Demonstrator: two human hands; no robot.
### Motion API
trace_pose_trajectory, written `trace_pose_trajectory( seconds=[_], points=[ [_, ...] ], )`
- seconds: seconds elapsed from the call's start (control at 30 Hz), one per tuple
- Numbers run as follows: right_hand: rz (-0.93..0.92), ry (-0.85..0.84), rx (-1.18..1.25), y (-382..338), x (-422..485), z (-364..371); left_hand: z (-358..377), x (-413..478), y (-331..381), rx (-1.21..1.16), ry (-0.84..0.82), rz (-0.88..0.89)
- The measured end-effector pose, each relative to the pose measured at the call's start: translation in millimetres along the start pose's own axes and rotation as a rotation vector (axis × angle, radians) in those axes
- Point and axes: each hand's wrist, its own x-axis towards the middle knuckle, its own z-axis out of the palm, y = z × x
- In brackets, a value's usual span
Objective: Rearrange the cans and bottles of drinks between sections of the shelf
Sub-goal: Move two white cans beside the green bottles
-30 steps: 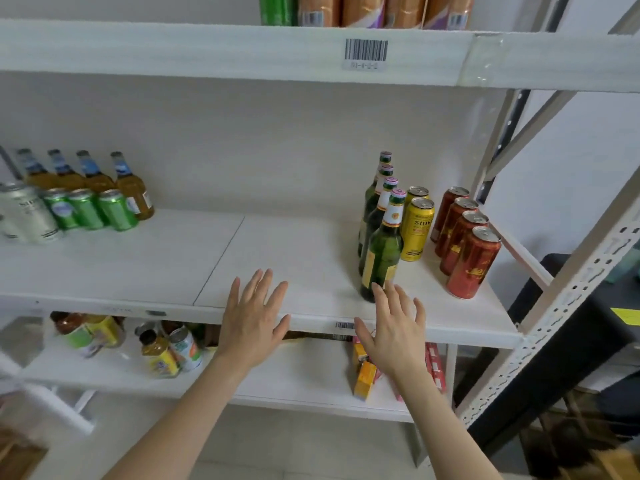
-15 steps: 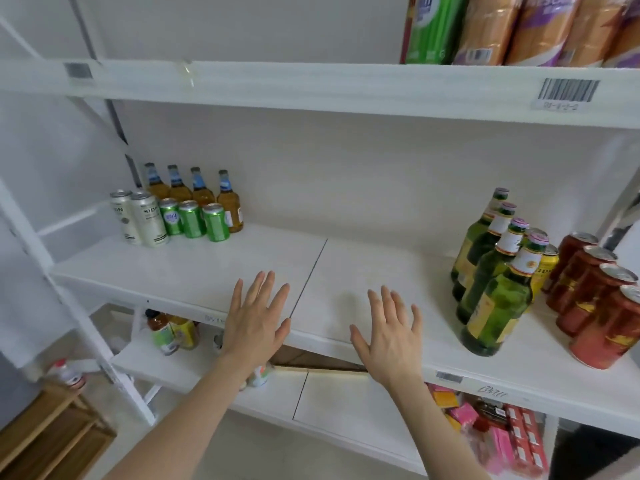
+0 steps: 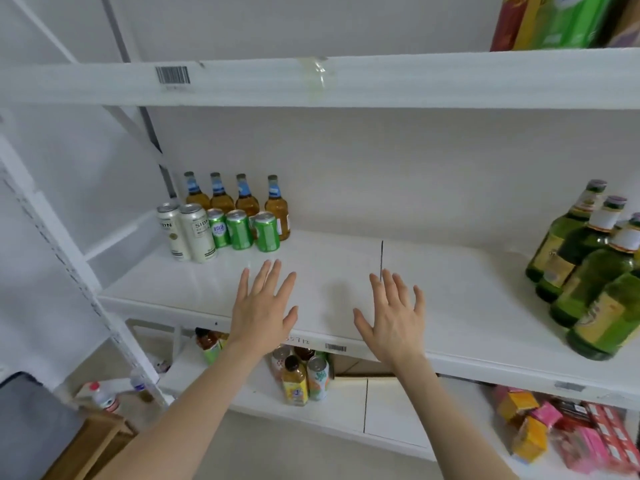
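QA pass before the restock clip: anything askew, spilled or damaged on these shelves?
Nothing spilled or toppled. The cans and amber bottles at left stand upright; the green bottles at right lean only as a wide lens would make them. One oddity: yellowed tape wrinkled over the upper shelf edge.

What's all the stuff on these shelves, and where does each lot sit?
middle shelf: one, white, centre of view.
amber bottles: four, amber with blue neck labels, middle shelf, back left.
tall cans: two, white, middle shelf, far left.
green cans: three, green, right of the tall cans.
green bottles: at least four, green glass, middle shelf, right end, partly cut off.
small bottles and cans: several, mixed colours, lower shelf, left.
boxes: several, pink, yellow and red, lower shelf, right.
packages: a few, green and red, top shelf, right.
left hand: one, fingers spread, empty, over the middle shelf's front.
right hand: one, the same, beside it.
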Motion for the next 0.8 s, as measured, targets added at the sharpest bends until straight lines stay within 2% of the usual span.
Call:
trace_pose_trajectory(
  seconds=[0.33, 0.8],
  points=[
    [0.064, -0.032, -0.020, -140.7, 30.7, 42.0, 31.7, -0.8, -150.9, 0.048, -0.007, 0.023],
    [0.063, -0.047, -0.010, -307.3, 121.5, 100.2, 90.4, 32.6, -331.4, 0.028, 0.079, -0.012]
  ],
)
